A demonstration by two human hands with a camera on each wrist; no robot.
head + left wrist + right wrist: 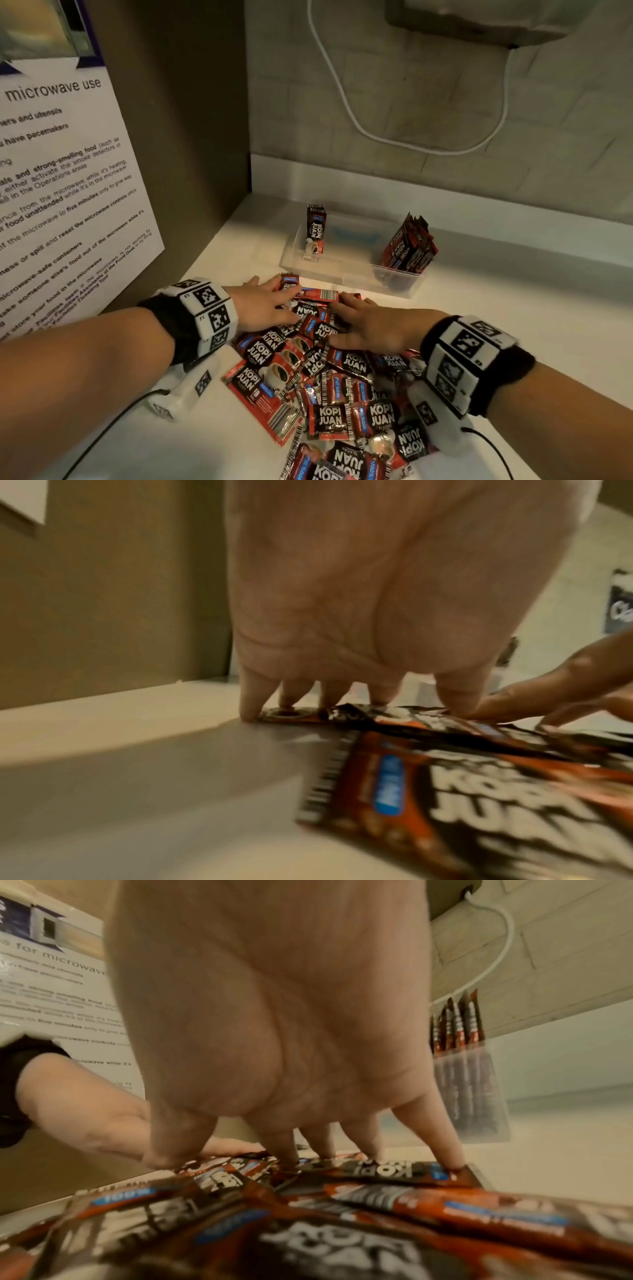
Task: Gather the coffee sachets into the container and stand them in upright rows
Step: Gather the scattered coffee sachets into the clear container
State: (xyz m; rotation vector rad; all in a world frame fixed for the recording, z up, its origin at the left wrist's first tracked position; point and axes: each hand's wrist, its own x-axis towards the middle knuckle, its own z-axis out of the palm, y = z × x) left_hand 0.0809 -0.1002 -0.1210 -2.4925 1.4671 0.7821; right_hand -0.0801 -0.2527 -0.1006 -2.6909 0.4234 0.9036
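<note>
Left hand [265,305] and right hand [371,329] spread flat, fingers apart, pressing on the far edge of a loose pile of Kopi Juan coffee sachets [329,387] on the white tabletop [513,308]; just beyond, clear plastic container [349,274] holding sachets upright at both ends.

Pale surface [513,308] in a corner
A loose heap of coffee sachets [329,377] lies flat on it; just beyond sits a clear container [404,284] with some sachets standing inside.
</note>
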